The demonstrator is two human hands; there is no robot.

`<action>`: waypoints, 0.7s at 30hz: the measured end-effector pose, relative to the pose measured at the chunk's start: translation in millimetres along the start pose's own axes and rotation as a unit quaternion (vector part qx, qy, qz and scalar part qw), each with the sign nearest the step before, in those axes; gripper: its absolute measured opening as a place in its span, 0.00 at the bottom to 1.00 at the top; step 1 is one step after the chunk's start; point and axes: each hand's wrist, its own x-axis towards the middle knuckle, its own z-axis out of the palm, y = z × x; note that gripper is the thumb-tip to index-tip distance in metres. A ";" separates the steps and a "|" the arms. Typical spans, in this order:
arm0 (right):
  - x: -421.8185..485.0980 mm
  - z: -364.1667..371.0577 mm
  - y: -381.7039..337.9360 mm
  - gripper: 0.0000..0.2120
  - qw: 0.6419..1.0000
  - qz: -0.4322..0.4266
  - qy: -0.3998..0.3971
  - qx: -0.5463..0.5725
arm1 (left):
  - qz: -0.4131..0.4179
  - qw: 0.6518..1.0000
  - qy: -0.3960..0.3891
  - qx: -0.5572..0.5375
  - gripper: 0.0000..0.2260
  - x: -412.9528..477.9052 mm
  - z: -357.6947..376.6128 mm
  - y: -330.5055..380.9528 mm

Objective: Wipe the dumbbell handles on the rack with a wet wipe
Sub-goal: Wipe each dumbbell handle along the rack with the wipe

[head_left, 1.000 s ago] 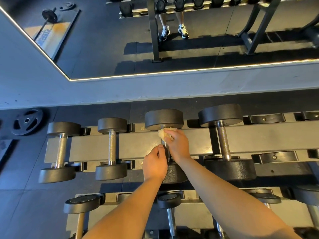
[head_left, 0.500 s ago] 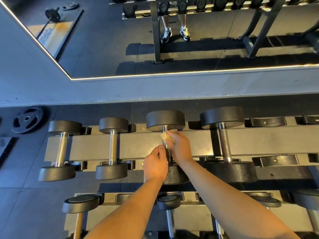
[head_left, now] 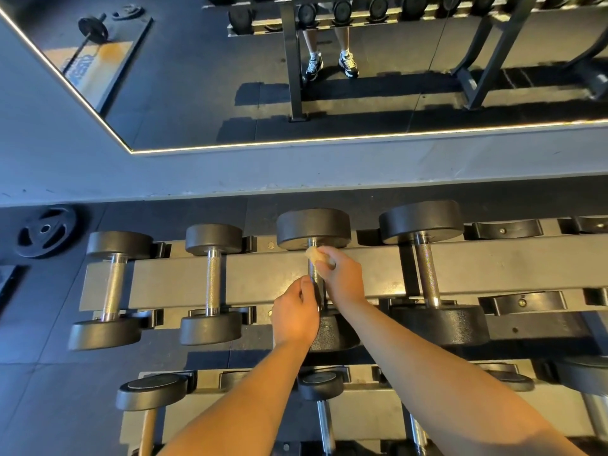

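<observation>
**Wet wipe (head_left: 316,255) at far end of dumbbell handle (head_left: 315,278)**

Lower-tier dumbbells (head_left: 320,383) are cut off by the bottom edge. Left hand (head_left: 296,315) grips the handle's near end, its wrist covering part of the near head. Right hand (head_left: 342,278) pinches the wipe against the handle just under the far head. Hands are almost touching and the handle is mostly hidden. Neighbouring dumbbells (head_left: 213,281) stand apart on both sides. Mirror (head_left: 197,93) beyond.

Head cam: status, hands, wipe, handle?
Right hand holds pale crumpled wet wipe at far end of chrome dumbbell handle, third from left. Left hand grips near end. Nothing in the way.
</observation>
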 end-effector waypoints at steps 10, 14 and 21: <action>-19.8 -11.5 2.6 0.06 1.000 -0.010 -0.014 -0.009 | 0.029 0.999 -0.040 0.004 0.13 -9.8 -7.8 -1.8; 6.3 1.8 -14.1 0.07 0.999 0.021 0.036 -0.014 | 0.016 0.999 -0.011 0.037 0.11 -16.3 -7.1 -7.3; -18.1 4.7 9.7 0.05 0.998 -0.019 -0.015 -0.060 | -0.002 1.000 -0.022 -0.001 0.12 -10.5 -3.8 -9.2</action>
